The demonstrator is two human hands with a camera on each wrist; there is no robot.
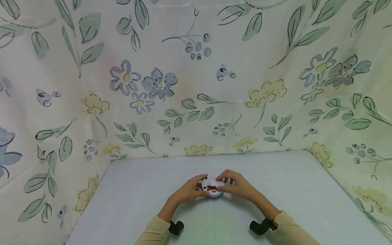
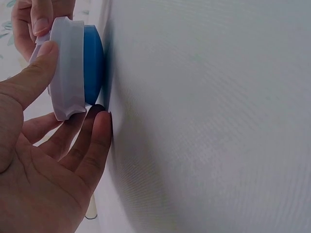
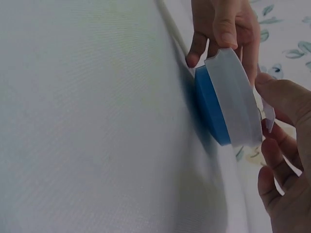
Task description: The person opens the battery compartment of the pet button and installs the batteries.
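A round white device (image 1: pixel 215 195) with a blue face (image 2: pixel 93 63) lies blue side down, close over the table. Its back faces up, and an open battery compartment shows orange-red batteries (image 1: pixel 212 188). My left hand (image 1: pixel 189 189) grips the device from the left, thumb on the near edge and fingers round the far side. From the right, my right hand (image 1: pixel 239 185) pinches a small white battery cover (image 3: pixel 268 116) at the back of the device, tilted up from it. In the left wrist view, the device hides part of the right hand.
The table (image 1: pixel 137 190) has a plain white cover. A floral cloth (image 1: pixel 196 78) hangs behind it and along both sides. Each wrist carries a black camera mount, the left one (image 1: pixel 176 228) and the right one (image 1: pixel 261 227) both above the near part of the table.
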